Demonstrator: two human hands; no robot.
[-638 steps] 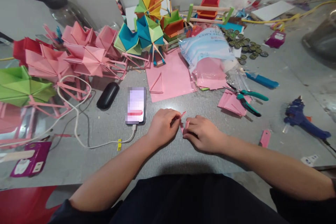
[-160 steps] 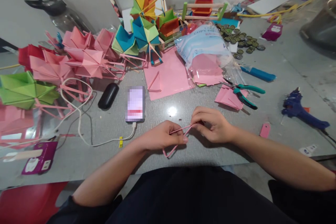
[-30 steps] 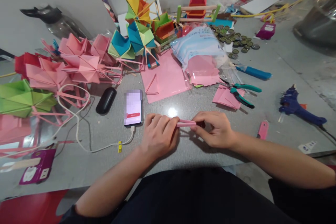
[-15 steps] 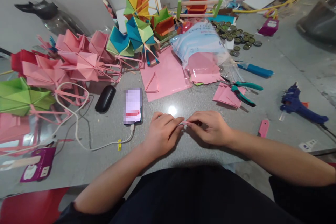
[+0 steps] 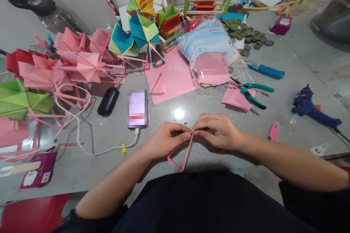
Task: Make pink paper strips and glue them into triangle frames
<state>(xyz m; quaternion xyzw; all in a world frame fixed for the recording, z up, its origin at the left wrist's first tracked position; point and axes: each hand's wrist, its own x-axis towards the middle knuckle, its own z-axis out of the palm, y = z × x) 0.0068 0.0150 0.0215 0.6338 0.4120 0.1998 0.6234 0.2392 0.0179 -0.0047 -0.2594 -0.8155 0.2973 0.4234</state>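
Note:
A thin pink paper strip folded into a triangle (image 5: 188, 151) hangs from my fingertips near the table's front edge. My left hand (image 5: 168, 139) pinches it at the top corner from the left, thumb and forefinger together. From the right, my right hand (image 5: 216, 130) pinches the same corner, its fingertips almost touching the left ones. A similar pink triangle (image 5: 158, 93) lies on a pink sheet (image 5: 175, 69) beyond my hands. Small folded pink papers (image 5: 236, 98) lie under teal-handled pliers (image 5: 254, 93) to the right.
A phone (image 5: 137, 109) on a white cable and a black case (image 5: 108, 101) lie left. Pink paper models (image 5: 84, 66) crowd the back left. A blue glue gun (image 5: 314, 109), a pink cutter (image 5: 274, 131) and a blue knife (image 5: 268, 71) lie right.
The pink triangle has come into view below my fingers. My left hand has shifted and its thumb now shows on the strip; my right hand has barely moved.

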